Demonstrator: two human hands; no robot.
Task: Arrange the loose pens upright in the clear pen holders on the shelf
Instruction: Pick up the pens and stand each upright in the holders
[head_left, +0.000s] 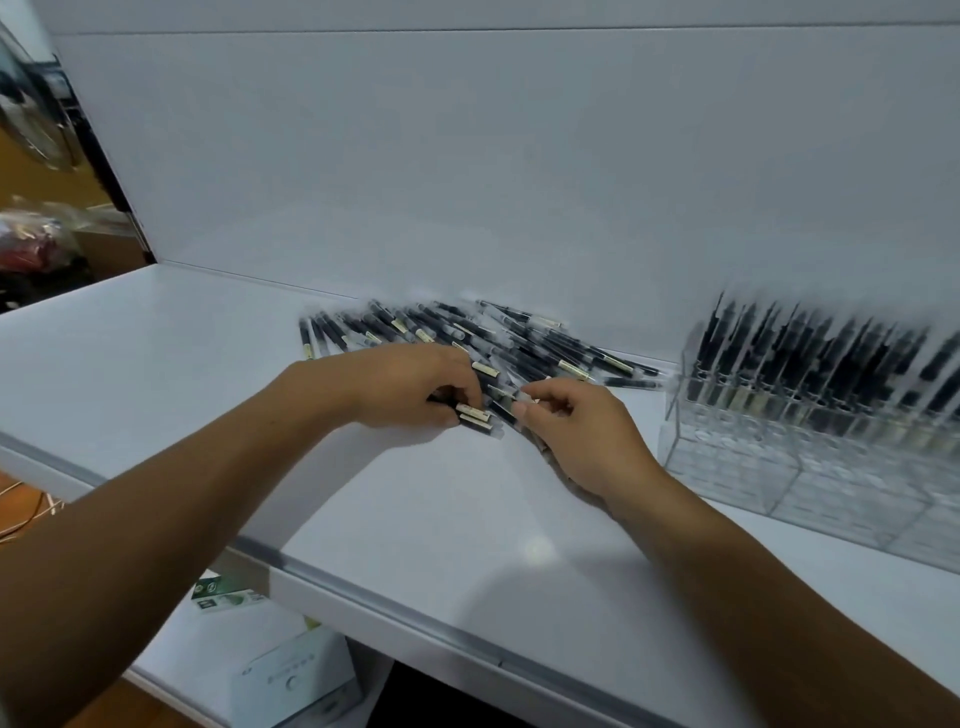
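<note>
Shelf (467, 519): white, smooth laminate with a metal front edge. It carries everything the task needs.

Clear pen holder (810, 457): stands on the shelf at the far right, against the back panel. It looks like rigid acrylic, with small cells in rows. The rear rows hold standing pens (810, 353), upright or slightly leaning. The front cells look unfilled (motion blur here, so no cell count).

Loose pens (467, 332): a fanned heap lying flat along the back panel, left of the holder and just beyond both hands. The barrels are slim, dark and translucent, with pale labels near one end.

Left hand (410, 384): fingers curled round a small bundle of pens (475, 415) at the near edge of the heap, with the label ends sticking out to the right.

Right hand (582, 431): thumb and forefinger pinch the end of a single pen (511, 408) beside that bundle. The other fingers are curled loosely.

Handling, my judgement:
- Each pen is light, stiff and slick plastic, so it will roll on the laminate and slip within a bundle.
- Not fragile, though the tips could catch on the cell rims.
- Take hold mid-barrel or at the label end, one pen at a time, and lower it tip-first into a cell.
- The holder is light enough to skid if it is nudged.
</note>
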